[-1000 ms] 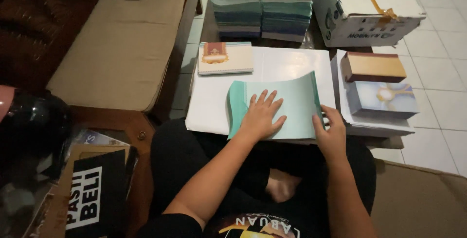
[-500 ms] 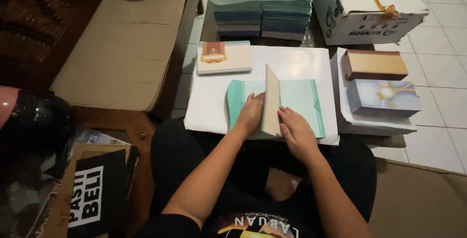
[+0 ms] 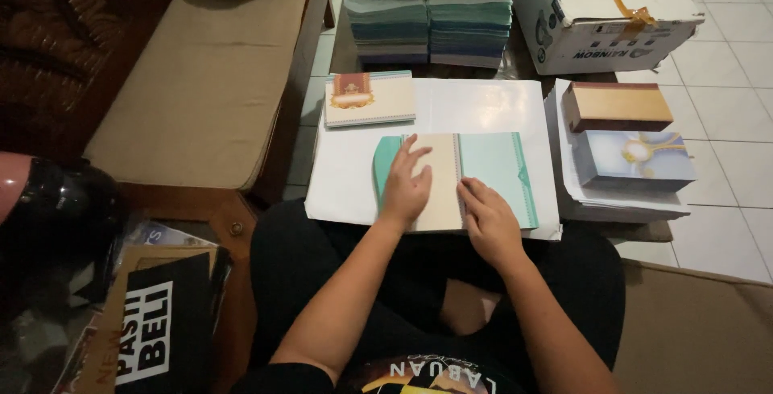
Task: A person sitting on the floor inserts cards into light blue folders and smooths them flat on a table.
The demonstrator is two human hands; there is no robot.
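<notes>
A teal card [image 3: 495, 170] lies on a white board [image 3: 491, 108] across my lap. One flap is folded over its middle and shows a cream inner side [image 3: 441, 177]. My left hand [image 3: 405, 189] presses flat on that cream flap, fingers spread, with the teal rounded edge [image 3: 383, 165] sticking out to its left. At the flap's right edge, my right hand [image 3: 487, 218] rests with fingertips on the fold line. Neither hand grips anything.
A cream card with an orange ornament [image 3: 369, 99] lies at the board's far left. To the right are a paper stack [image 3: 620, 193], a brown-edged card pile [image 3: 618, 106] and a bluish card pile [image 3: 640, 159]. Teal card stacks [image 3: 431, 32] and cardboard boxes [image 3: 600, 16] stand beyond. A cushioned bench [image 3: 201, 80] is left.
The cream flap stood upright half a second ago and now lies flat on the teal card. My left hand moved onto it; my right hand slid to its edge.
</notes>
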